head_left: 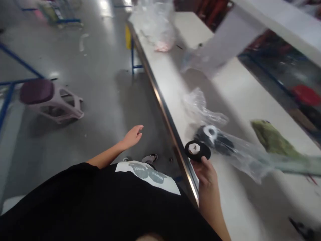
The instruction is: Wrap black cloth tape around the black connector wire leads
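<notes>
My right hand grips a flat black ring-shaped disc by its near rim, holding it over the front edge of the white table. Just beyond it lies a clear plastic bag holding more black round parts, one with a white centre. My left hand hangs out to the left over the floor, fingers loosely spread, touching nothing.
Crumpled clear plastic lies past the bag; a green cloth-like item is to the right. More plastic sits at the far end. A purple-seated stool lies tipped on the grey floor left. The table's metal edge runs diagonally.
</notes>
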`<state>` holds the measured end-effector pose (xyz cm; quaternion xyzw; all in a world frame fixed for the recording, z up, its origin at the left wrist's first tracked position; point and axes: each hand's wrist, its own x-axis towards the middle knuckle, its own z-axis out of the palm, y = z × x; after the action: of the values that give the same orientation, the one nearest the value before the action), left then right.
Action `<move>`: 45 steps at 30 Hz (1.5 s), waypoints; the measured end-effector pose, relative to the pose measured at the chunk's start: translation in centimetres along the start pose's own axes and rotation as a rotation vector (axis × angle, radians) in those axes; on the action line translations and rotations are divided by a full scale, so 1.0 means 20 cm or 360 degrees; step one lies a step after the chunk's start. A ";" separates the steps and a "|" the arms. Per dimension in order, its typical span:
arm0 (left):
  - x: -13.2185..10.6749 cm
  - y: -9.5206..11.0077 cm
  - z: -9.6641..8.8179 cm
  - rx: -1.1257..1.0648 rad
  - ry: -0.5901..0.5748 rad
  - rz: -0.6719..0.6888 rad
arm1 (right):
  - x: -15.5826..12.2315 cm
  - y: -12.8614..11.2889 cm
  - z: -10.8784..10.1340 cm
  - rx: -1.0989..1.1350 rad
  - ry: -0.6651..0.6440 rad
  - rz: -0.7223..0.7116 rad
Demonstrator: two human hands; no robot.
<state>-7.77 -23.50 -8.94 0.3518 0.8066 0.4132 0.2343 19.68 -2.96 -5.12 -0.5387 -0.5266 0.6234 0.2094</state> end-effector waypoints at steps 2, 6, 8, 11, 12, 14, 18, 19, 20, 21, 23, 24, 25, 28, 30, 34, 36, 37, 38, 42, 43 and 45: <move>-0.13 -0.06 -0.17 -0.0215 0.0015 -0.0184 | -0.01 -0.05 0.39 0.0316 -0.0389 0.0145; -0.33 -0.16 -0.47 -0.1039 0.0035 -0.0451 | -0.15 -0.05 1.16 0.0083 -0.1089 0.0554; -0.41 -0.22 -0.62 -0.1186 0.0171 -0.0505 | -0.25 -0.03 1.46 -0.0110 -0.1389 0.0598; -0.50 -0.36 -0.81 -0.1155 0.0484 -0.0792 | -0.37 -0.02 1.83 -0.0363 -0.1748 0.0530; -0.53 -0.41 -0.87 -0.1144 0.0579 -0.0895 | -0.39 -0.02 1.95 -0.0437 -0.1842 0.0514; -0.55 -0.52 -0.99 -0.1044 0.0745 -0.1021 | -0.43 -0.04 2.19 -0.0580 -0.1985 0.0508; -0.52 -0.73 -1.21 -0.0305 0.0920 -0.1168 | -0.50 -0.07 2.70 -0.0837 -0.2104 0.0494; -0.50 -0.79 -1.28 -0.0156 0.0926 -0.1233 | -0.53 -0.07 2.83 -0.0890 -0.2117 0.0469; -0.48 -0.84 -1.35 -0.0069 0.0932 -0.1307 | -0.55 -0.08 2.95 -0.0937 -0.2134 0.0437; -0.47 -0.90 -1.42 -0.0034 0.0946 -0.1379 | -0.58 -0.09 3.07 -0.0977 -0.2159 0.0399; -0.46 -1.00 -1.58 -0.0046 0.1019 -0.1475 | -0.64 -0.11 3.30 -0.1035 -0.2224 0.0312; -0.47 -1.05 -1.66 -0.0049 0.1062 -0.1518 | -0.67 -0.13 3.42 -0.1048 -0.2254 0.0261; -0.49 -1.10 -1.73 -0.0051 0.1109 -0.1566 | -0.69 -0.15 3.54 -0.1061 -0.2279 0.0207; -0.62 -1.29 -1.94 -0.0072 0.1253 -0.1776 | -0.75 -0.19 3.90 -0.1104 -0.2338 0.0056; -0.71 -1.46 -2.04 -0.0112 0.1288 -0.1927 | -0.78 -0.19 4.14 -0.1143 -0.2369 -0.0013; -0.87 -1.86 -2.24 -0.0165 0.1256 -0.2156 | -0.86 -0.13 4.62 -0.1172 -0.2334 -0.0112; -0.93 -2.03 -2.38 -0.0145 0.1213 -0.2258 | -0.91 -0.10 4.84 -0.1165 -0.2261 -0.0149; -0.96 -2.11 -2.46 -0.0130 0.1194 -0.2298 | -0.94 -0.10 4.95 -0.1158 -0.2219 -0.0168; -0.99 -2.18 -2.55 -0.0119 0.1175 -0.2315 | -0.97 -0.10 5.05 -0.1151 -0.2178 -0.0186; -1.08 -2.41 -2.96 -0.0159 0.1115 -0.2128 | -1.08 -0.17 5.41 -0.1128 -0.2075 -0.0274; -1.10 -2.46 -3.07 -0.0178 0.1115 -0.2057 | -1.11 -0.19 5.50 -0.1130 -0.2063 -0.0298; -1.11 -2.54 -3.25 -0.0210 0.1149 -0.1936 | -1.15 -0.23 5.68 -0.1138 -0.2049 -0.0351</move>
<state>-55.89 -93.91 -13.64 -0.3348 0.8606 0.3477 0.1624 -75.44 -69.32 -5.93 -0.0463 -0.7670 0.5816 -0.2672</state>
